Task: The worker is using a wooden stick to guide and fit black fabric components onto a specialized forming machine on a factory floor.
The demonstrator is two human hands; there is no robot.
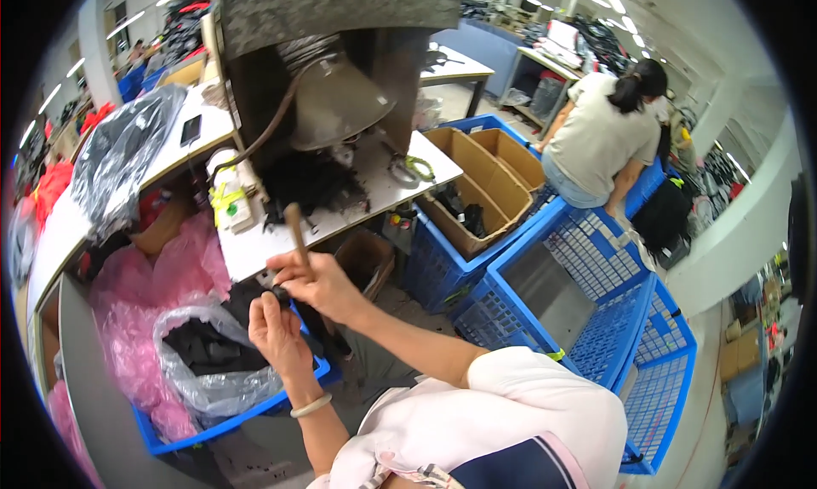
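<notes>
My two hands meet in front of the white work table's near edge. My right hand (322,286) is closed round a brown, stick-like tool (296,232) that points upward; its lower end is hidden by the fingers. Just below it, my left hand (279,334) pinches a small black piece (280,294), too small to name. A heap of black material (311,181) lies on the table (247,252) beyond my hands, under a metal lamp shade (345,106). Scissors with green handles (415,169) rest to its right.
Below left, a blue crate (213,434) holds a plastic bag (230,387) of black pieces beside pink plastic (140,293). Right of the table stand cardboard boxes (477,204) in a blue crate and more blue baskets (587,319). Another person (604,140) bends over farther right.
</notes>
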